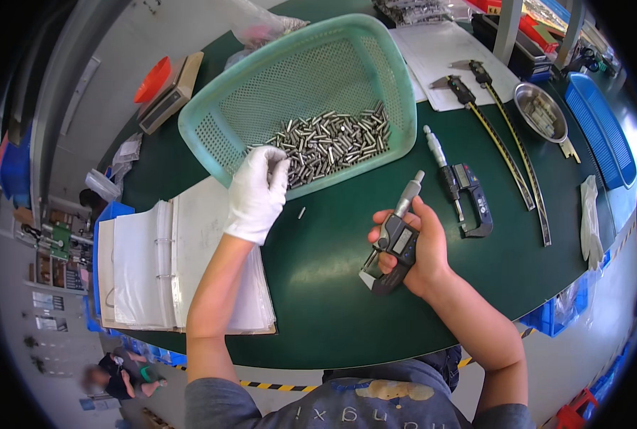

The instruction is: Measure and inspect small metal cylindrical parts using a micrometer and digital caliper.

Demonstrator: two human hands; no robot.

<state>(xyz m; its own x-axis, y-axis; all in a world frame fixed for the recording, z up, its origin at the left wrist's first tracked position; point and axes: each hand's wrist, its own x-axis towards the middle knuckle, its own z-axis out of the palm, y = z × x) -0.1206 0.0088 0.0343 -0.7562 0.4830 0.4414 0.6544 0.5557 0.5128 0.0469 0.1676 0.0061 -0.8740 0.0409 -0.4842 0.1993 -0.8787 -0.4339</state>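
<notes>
My left hand (256, 196), in a white glove, is at the near left rim of a green plastic basket (225, 93). Its fingers are closed in a pinch, and what they hold, if anything, is hidden. Many small metal pins (332, 139) lie heaped in the near part of the basket. One single pin (302, 212) lies on the green table beside my left hand. My bare right hand (430, 250) is wrapped round a digital micrometer (402, 242), whose thimble points up and away from me and whose curved frame is lowermost.
A second micrometer (468, 193) and two digital calipers (497, 121) lie right of my right hand. Beyond are a metal bowl (543, 111), a blue basket (604, 136) and a white glove (589, 222). An open ring binder (182, 257) lies left, with a scale (172, 93) behind it.
</notes>
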